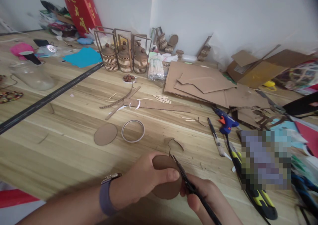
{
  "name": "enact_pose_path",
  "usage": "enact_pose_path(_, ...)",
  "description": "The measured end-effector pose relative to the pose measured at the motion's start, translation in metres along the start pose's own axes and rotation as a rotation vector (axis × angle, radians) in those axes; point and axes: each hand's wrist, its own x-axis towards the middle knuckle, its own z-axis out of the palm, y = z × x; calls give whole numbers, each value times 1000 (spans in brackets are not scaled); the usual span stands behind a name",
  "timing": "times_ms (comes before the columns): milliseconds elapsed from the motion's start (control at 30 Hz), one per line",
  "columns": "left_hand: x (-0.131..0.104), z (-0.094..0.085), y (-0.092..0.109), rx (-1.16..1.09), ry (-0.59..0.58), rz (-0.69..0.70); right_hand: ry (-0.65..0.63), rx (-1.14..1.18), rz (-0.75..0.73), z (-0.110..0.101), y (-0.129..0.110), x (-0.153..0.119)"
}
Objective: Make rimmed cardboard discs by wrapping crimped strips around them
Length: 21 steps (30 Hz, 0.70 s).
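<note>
Low in the middle, my left hand (141, 178) grips a round brown cardboard disc (167, 188), its thumb pressed flat on the upper face. My right hand (206, 192) is closed around black-handled scissors (185, 177), whose blades lie along the disc's right edge. A thin curled cardboard strip (177, 143) rises from the rim near the scissor tips. Another cardboard disc (105, 134) lies flat on the table, beside a ring (132, 131) that looks like an empty tape core. My right fingers are partly hidden behind the disc and scissors.
Cardboard sheets (198, 81) are stacked at back right. A blue glue gun (226, 120), a pen-like knife (215, 137) and yellow-black cutters (258, 193) lie to the right. Small lidded baskets (124, 58) with tall handles stand behind, near matchsticks (162, 99) and a glass jar (32, 76).
</note>
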Motion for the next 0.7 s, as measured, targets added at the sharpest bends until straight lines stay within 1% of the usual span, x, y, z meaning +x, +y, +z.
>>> enact_pose_path(100,-1,0,-1,0,-4,6,20,-8,-18,0,0,0)
enact_pose_path(233,-1,-1,-1,10,-4,-20,10,15,-6,0,3,2)
enact_pose_path(433,1,-2,-3,56,22,-56,-3,62,-35,0,1,3)
enact_pose_path(567,0,-1,-4,24,-5,-41,13,92,-10,1,-5,2)
enact_pose_path(700,-1,0,0,1,-25,-38,26,71,-8,2,-7,1)
